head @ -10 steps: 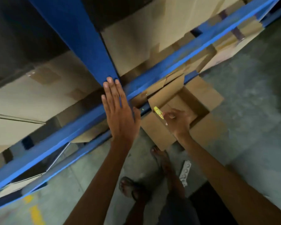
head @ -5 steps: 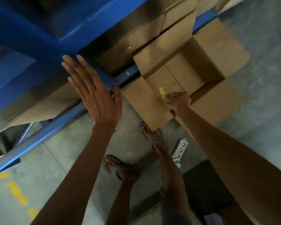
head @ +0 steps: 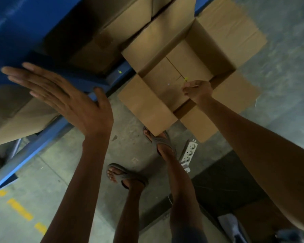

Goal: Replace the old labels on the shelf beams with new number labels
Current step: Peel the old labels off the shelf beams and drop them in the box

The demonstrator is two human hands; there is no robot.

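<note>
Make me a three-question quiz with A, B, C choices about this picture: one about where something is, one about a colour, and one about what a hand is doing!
1. Where is the open cardboard box?
A. on the floor by the shelf
B. on the top shelf
C. in the person's arms

2. What colour is the shelf beam?
A. red
B. blue
C. green

3. What is the left hand doing?
A. making a fist
B. holding a cup
C. pressing flat, fingers spread

Answers:
1 A, its flaps lie spread on the concrete.
2 B, the beam is painted blue.
3 C, its palm lies open against the rack, while the right hand pinches a small yellow scrap over the box.
</note>
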